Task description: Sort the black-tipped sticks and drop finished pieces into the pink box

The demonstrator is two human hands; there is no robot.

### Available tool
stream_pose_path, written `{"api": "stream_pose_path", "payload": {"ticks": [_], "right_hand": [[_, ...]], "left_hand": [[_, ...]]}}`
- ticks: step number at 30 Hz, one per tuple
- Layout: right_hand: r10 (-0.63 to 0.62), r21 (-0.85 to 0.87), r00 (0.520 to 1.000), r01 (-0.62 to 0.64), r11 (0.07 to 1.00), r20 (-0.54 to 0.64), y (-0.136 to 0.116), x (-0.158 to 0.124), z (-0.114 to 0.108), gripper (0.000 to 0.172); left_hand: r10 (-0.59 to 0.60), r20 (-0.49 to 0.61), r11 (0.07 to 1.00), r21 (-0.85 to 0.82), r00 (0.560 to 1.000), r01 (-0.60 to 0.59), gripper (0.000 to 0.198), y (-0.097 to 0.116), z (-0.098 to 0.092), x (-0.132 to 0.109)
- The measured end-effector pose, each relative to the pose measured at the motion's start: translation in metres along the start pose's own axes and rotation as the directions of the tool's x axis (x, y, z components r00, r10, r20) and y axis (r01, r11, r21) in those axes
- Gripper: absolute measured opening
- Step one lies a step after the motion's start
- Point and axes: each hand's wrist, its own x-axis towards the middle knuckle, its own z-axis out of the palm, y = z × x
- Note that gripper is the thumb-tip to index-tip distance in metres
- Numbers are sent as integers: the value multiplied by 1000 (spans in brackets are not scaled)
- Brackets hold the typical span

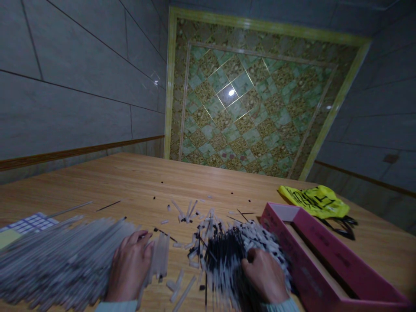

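Observation:
My left hand (130, 264) lies on the wooden table (136, 182) with its fingers curled over the right end of a big heap of thin clear plastic tubes (61, 255); a small bundle of tubes (160, 255) lies just right of its fingertips. My right hand (264, 275) rests on a pile of black-tipped pen refills (227, 255), fingers bent into the pile and gripping some of them. Short loose tube pieces (186, 210) are scattered between and beyond both hands.
An open pink cardboard box (325, 255) stands at the right, close to my right hand. Behind it lies a yellow plastic bag (312, 200) with black handles. A printed sheet (30, 223) pokes out at the far left. Grey walls rise behind the table.

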Motion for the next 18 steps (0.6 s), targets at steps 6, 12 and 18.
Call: {"api": "stream_pose_path", "payload": {"ticks": [6, 12, 18], "right_hand": [[-40, -12, 998, 41, 999, 50, 10, 0, -3, 20], [-2, -46, 997, -1, 999, -84, 13, 22, -17, 31], [-24, -96, 994, 14, 995, -107, 20, 59, -26, 26]], "left_hand": [[-10, 12, 1000, -25, 1000, 10, 34, 3, -1, 0], [14, 32, 999, -40, 999, -13, 33, 7, 0, -1], [31, 57, 994, -111, 998, -25, 32, 12, 2, -3]]}}
